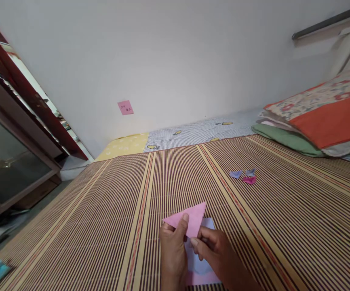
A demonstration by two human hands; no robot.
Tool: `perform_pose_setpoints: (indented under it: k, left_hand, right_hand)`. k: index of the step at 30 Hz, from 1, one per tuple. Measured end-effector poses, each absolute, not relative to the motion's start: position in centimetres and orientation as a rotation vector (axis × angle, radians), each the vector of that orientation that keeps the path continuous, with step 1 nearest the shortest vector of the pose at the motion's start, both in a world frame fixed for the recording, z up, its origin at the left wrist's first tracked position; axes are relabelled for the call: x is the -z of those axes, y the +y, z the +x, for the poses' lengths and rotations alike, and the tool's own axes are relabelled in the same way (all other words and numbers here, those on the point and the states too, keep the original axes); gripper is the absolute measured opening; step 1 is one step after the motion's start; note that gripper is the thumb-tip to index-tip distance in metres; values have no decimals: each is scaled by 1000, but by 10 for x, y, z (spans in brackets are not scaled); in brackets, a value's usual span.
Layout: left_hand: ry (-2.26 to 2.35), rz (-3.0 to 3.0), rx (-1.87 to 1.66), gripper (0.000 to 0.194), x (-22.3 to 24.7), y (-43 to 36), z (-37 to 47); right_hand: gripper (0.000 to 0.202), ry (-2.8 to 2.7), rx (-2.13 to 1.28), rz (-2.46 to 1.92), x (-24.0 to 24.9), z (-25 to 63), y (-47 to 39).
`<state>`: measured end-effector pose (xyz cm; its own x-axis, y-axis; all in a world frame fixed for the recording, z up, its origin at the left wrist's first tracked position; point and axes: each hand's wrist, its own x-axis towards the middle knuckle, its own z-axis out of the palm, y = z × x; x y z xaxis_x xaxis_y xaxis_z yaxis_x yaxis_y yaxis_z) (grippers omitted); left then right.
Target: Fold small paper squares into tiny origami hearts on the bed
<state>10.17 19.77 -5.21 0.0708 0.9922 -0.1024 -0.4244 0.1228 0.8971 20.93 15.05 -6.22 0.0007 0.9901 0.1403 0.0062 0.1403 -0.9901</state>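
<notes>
A piece of pink paper [195, 215], shaped like a triangle, is held up over a striped mat [108, 226], at the fingertips of both hands and on their far side from the wearer. Its longest visible edge faces away from the person and runs on a slant, from a sharp corner at the left to a higher, farther corner at the right; the third corner points down and back, between the hands. The left hand [173, 252] is the nearer to the paper's middle and has the fuller hold: its thumb lies flat on the upper face, while its fingers are tucked beneath, mostly out of sight. The right hand [220, 250] comes in from the lower right, thumb and forefinger drawn narrow in what looks like a pinch at the bottom corner; how much paper sits between those tips cannot be told. The far right corner stands free of both hands. Below them, partly covered by the hands, lies a pale blue and pink stack of sheets [203, 264]. Beyond, to the right, three small folded papers sit close together on the mat: a lavender one [236, 174], a greyish one [250, 172] and a magenta one [249, 180].
</notes>
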Motion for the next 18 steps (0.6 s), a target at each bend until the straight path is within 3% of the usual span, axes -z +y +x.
perform_pose_setpoints:
  k: [9,18]
  left_hand:
    - [784,741,-1180,44,44,194,102]
    - [727,799,-1132,33,34,193,101]
  right_hand:
    - [36,-1334,-1126,-1008,64,212,150]
    - [34,-1299,-1032,-1106,70,215,152]
